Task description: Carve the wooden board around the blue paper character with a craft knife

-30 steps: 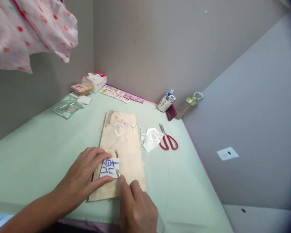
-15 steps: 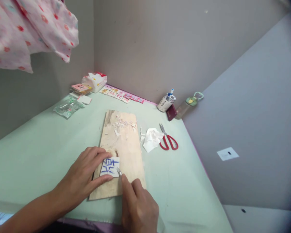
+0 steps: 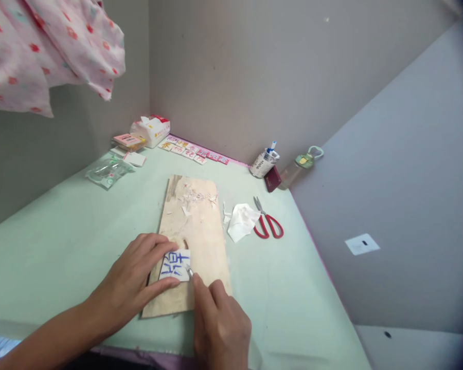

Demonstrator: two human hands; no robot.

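A white square piece (image 3: 175, 265) with a blue character drawn on it lies on the lower part of a wooden board (image 3: 204, 241). My left hand (image 3: 135, 272) grips the piece between its fingers at the upper edge and its thumb at the lower edge, holding it against the board. In my right hand (image 3: 220, 321) is a small metal-tipped cutting knife (image 3: 189, 271); its tip touches the right part of the piece. Pale shavings (image 3: 196, 197) are scattered over the board's far end.
Red-handled scissors (image 3: 268, 221) and a crumpled tissue (image 3: 242, 222) lie right of the board. Lettered cards (image 3: 189, 152), a tissue pack (image 3: 151, 129), a plastic bag (image 3: 110, 171), a pen cup (image 3: 264, 163) and a bottle (image 3: 296, 168) stand or lie farther back.
My right hand and the knife have shifted very slightly up and to the left. My left hand and the white piece stay where they were.
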